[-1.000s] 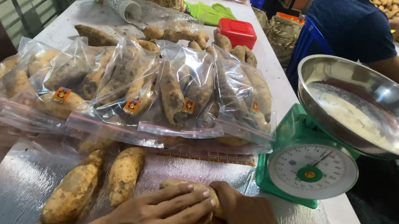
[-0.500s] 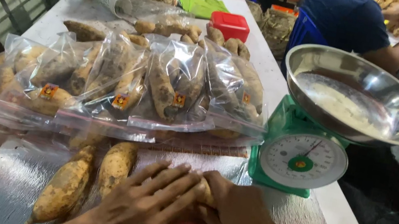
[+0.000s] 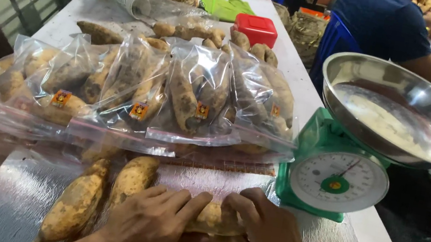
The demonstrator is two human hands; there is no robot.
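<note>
Orange sweet potato (image 3: 213, 219) gripped btwn both hands | L hand (image 3: 149, 230) & R hand (image 3: 269, 237) clasped at opposite ends | long axis left-right, crosswise.

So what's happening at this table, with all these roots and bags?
A person has both hands on one sweet potato lying on the metal-topped table, the left hand and right hand covering its two ends. Two more loose ones lie beside it. Behind them sit clear bags of sweet potatoes, and a green scale with an empty steel bowl stands to the right.
</note>
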